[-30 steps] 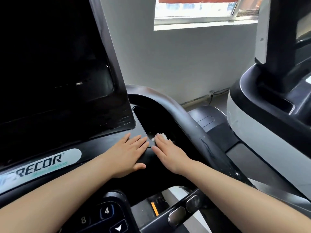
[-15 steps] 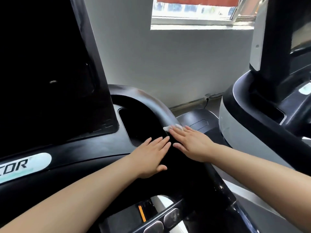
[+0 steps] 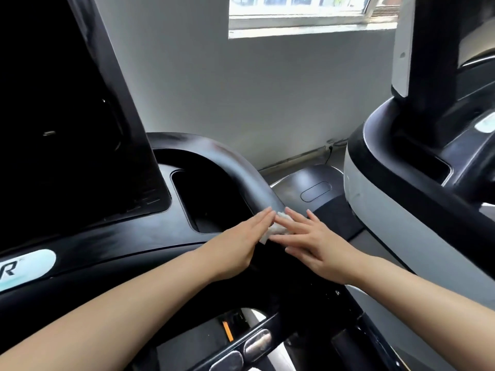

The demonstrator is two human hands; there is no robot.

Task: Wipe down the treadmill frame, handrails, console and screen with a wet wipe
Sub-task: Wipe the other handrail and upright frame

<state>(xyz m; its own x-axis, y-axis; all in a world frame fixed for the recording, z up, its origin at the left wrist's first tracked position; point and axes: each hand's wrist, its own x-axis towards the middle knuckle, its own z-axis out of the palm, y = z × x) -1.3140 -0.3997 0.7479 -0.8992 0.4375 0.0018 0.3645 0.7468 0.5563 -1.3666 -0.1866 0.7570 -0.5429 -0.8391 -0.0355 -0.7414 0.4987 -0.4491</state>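
A small white wet wipe (image 3: 276, 229) lies on the black curved handrail (image 3: 249, 175) of the treadmill, between my two hands. My right hand (image 3: 313, 242) presses flat on the wipe with straight, spread fingers. My left hand (image 3: 241, 242) lies flat beside it, fingertips touching the wipe's left edge. The dark screen (image 3: 67, 124) fills the upper left. The black console (image 3: 107, 236) runs below the screen, with a recessed tray (image 3: 209, 199) just left of the handrail.
A second treadmill (image 3: 417, 210), black and light grey, stands close on the right. A grey wall and a window (image 3: 300, 14) lie ahead. Metal grip sensors (image 3: 254, 344) sit on the bar below my arms.
Both hands slid with the wipe from the console's tray edge rightward and up onto the curved handrail. More of the wipe now shows between the hands.
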